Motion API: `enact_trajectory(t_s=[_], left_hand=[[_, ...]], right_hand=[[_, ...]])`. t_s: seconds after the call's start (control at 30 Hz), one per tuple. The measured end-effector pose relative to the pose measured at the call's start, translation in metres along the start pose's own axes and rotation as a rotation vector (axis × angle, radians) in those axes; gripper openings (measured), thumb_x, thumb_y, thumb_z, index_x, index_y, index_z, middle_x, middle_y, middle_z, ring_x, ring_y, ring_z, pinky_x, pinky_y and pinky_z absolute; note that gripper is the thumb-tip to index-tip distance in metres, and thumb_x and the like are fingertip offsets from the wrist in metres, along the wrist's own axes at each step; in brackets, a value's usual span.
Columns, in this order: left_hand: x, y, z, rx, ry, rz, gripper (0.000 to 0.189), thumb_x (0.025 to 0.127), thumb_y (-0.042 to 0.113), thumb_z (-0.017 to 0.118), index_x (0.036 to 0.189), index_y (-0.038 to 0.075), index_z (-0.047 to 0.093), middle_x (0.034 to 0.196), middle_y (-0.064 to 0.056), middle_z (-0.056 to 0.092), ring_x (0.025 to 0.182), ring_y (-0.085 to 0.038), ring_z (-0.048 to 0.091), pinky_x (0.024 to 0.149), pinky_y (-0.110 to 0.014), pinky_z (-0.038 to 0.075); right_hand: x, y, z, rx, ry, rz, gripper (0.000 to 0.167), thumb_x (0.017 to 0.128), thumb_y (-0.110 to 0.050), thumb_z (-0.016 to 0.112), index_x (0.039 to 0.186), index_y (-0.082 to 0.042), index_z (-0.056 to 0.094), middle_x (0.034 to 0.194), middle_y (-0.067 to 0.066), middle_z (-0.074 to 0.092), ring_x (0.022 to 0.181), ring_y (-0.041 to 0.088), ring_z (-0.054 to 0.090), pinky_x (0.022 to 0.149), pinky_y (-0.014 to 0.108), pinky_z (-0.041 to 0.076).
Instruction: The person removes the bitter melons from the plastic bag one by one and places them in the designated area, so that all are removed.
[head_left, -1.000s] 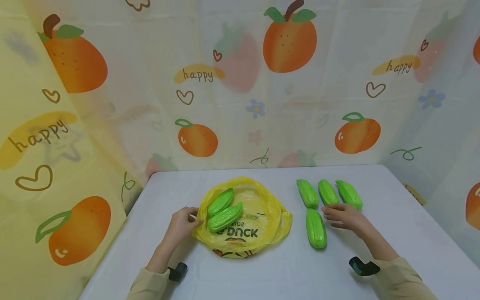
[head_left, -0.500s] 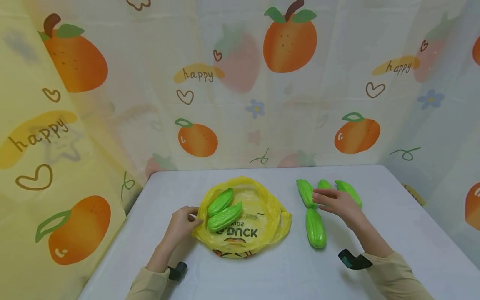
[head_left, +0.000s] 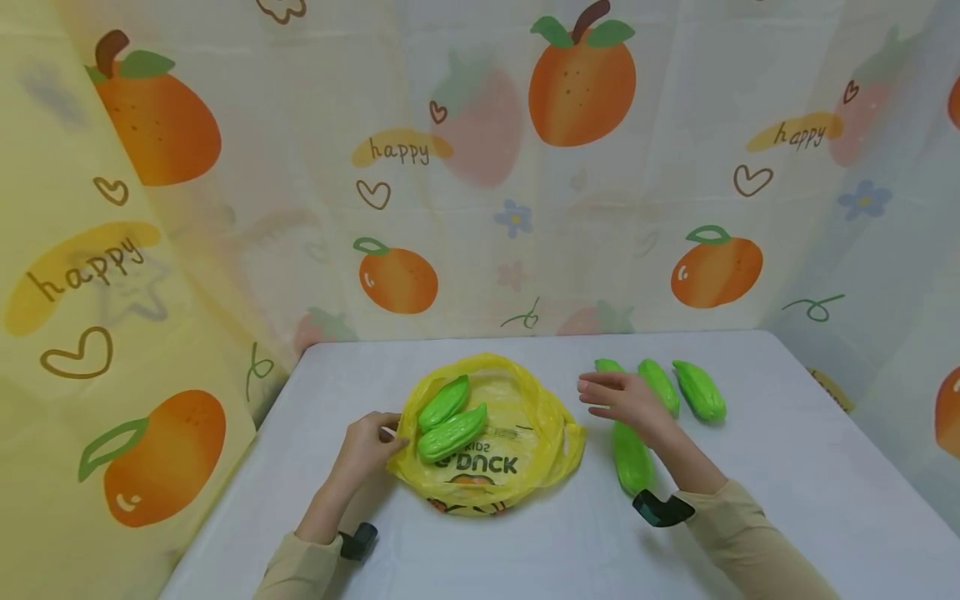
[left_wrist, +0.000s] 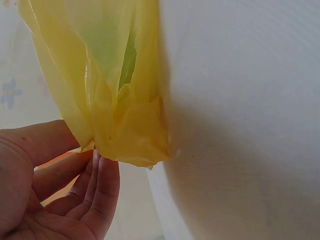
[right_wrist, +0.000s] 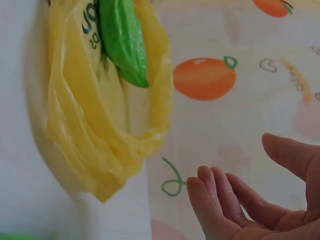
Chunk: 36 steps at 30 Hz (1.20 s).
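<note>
A yellow plastic bag (head_left: 528, 475) with dark lettering lies spread with its mouth up on the table. Inside it, on the left, are two green bitter melons (head_left: 453, 433). My left hand (head_left: 366, 446) pinches the bag's left rim between thumb and fingers; the left wrist view shows the bag's yellow film (left_wrist: 130, 135) gathered at the fingertips. To the right of the bag, my right hand (head_left: 628, 402) hangs with fingers extended and nothing in them. The right wrist view shows its thumb and fingers (right_wrist: 205, 200) spread apart, near the bag's right end.
Several more bitter melons lie right of the bag: one in front (head_left: 633, 462), others behind, such as the rightmost (head_left: 700, 392). My right hand and wrist partly cover some. The white table (head_left: 480, 554) meets a fruit-printed curtain (head_left: 480, 250) at the back.
My right hand has moved left, from beside the right-hand melons across them towards the bag. My left hand keeps its pinch on the rim, and the melons stay put.
</note>
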<state>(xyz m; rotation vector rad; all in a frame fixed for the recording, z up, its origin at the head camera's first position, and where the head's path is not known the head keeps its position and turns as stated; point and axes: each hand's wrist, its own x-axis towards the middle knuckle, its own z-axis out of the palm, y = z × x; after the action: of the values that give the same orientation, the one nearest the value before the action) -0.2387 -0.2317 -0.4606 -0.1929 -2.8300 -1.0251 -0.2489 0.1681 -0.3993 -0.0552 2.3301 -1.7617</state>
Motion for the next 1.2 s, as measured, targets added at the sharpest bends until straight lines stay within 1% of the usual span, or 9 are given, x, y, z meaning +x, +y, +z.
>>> enact_trajectory(t_s=[0.07, 0.13, 0.37, 0.5, 0.67, 0.73, 0.87, 1.03, 1.2], left_hand=[[0.0, 0.001, 0.0, -0.001, -0.001, -0.003, 0.038, 0.078, 0.01, 0.075, 0.113, -0.002, 0.067, 0.099, -0.012, 0.067, 0.078, -0.019, 0.065, 0.059, -0.024, 0.054], [0.0, 0.001, 0.0, -0.001, 0.0, -0.004, 0.038, 0.078, 0.01, 0.075, 0.113, -0.002, 0.067, 0.099, -0.012, 0.067, 0.078, -0.018, 0.065, 0.059, -0.024, 0.054], [-0.002, 0.001, 0.001, -0.004, -0.005, -0.031, 0.037, 0.078, 0.01, 0.075, 0.113, -0.001, 0.067, 0.1, -0.012, 0.067, 0.079, -0.02, 0.064, 0.059, -0.024, 0.054], [-0.002, 0.002, 0.001, -0.009, -0.006, -0.038, 0.037, 0.078, 0.01, 0.075, 0.113, -0.001, 0.067, 0.101, -0.012, 0.067, 0.08, -0.019, 0.065, 0.059, -0.024, 0.054], [-0.001, 0.002, 0.0, -0.004, -0.001, -0.02, 0.037, 0.078, 0.009, 0.074, 0.113, -0.001, 0.067, 0.099, -0.012, 0.067, 0.079, -0.019, 0.065, 0.059, -0.025, 0.054], [-0.001, 0.001, 0.0, 0.002, 0.0, -0.017, 0.037, 0.078, 0.009, 0.074, 0.113, -0.001, 0.067, 0.099, -0.012, 0.067, 0.079, -0.019, 0.065, 0.059, -0.024, 0.054], [0.0, 0.0, 0.002, -0.007, -0.005, -0.021, 0.037, 0.078, 0.009, 0.074, 0.113, -0.001, 0.067, 0.099, -0.011, 0.068, 0.079, -0.019, 0.065, 0.059, -0.024, 0.054], [0.002, -0.002, 0.003, -0.013, -0.012, -0.034, 0.036, 0.079, 0.009, 0.074, 0.113, 0.0, 0.067, 0.1, -0.011, 0.067, 0.08, -0.019, 0.065, 0.06, -0.025, 0.054], [0.002, -0.003, 0.004, -0.014, -0.005, -0.03, 0.036, 0.078, 0.009, 0.074, 0.112, 0.0, 0.068, 0.1, -0.011, 0.068, 0.08, -0.019, 0.065, 0.06, -0.025, 0.054]], right_hand=[[0.005, 0.0, 0.007, -0.002, 0.0, 0.027, 0.058, 0.09, -0.036, 0.063, 0.133, 0.001, 0.051, 0.132, 0.022, 0.055, 0.117, 0.032, 0.058, 0.094, 0.04, 0.05], [0.009, 0.0, 0.014, -0.001, -0.002, 0.04, 0.055, 0.091, -0.034, 0.062, 0.132, 0.001, 0.052, 0.131, 0.022, 0.055, 0.116, 0.032, 0.058, 0.093, 0.039, 0.051], [0.021, 0.0, 0.041, -0.013, -0.014, 0.065, 0.046, 0.091, -0.029, 0.062, 0.127, 0.001, 0.057, 0.127, 0.02, 0.058, 0.111, 0.029, 0.062, 0.089, 0.038, 0.053], [0.027, -0.001, 0.056, 0.016, -0.045, 0.061, 0.048, 0.091, -0.026, 0.062, 0.126, 0.005, 0.055, 0.127, 0.023, 0.057, 0.112, 0.032, 0.061, 0.09, 0.039, 0.053], [0.036, -0.005, 0.072, 0.073, -0.092, 0.09, 0.049, 0.091, -0.023, 0.063, 0.126, 0.01, 0.053, 0.127, 0.026, 0.057, 0.112, 0.035, 0.06, 0.092, 0.042, 0.051], [0.04, -0.004, 0.08, 0.088, -0.096, 0.112, 0.05, 0.089, -0.022, 0.065, 0.125, 0.01, 0.053, 0.125, 0.026, 0.058, 0.11, 0.035, 0.061, 0.092, 0.042, 0.051], [0.049, -0.001, 0.095, 0.059, -0.107, 0.144, 0.051, 0.087, -0.023, 0.068, 0.123, 0.01, 0.055, 0.121, 0.024, 0.061, 0.107, 0.034, 0.063, 0.091, 0.042, 0.052], [0.056, 0.002, 0.115, 0.043, -0.148, 0.167, 0.05, 0.086, -0.022, 0.069, 0.121, 0.011, 0.056, 0.119, 0.024, 0.062, 0.108, 0.034, 0.063, 0.09, 0.042, 0.052], [0.06, 0.005, 0.129, 0.012, -0.151, 0.207, 0.048, 0.085, -0.022, 0.07, 0.117, 0.013, 0.059, 0.112, 0.023, 0.066, 0.102, 0.031, 0.066, 0.085, 0.039, 0.055]])
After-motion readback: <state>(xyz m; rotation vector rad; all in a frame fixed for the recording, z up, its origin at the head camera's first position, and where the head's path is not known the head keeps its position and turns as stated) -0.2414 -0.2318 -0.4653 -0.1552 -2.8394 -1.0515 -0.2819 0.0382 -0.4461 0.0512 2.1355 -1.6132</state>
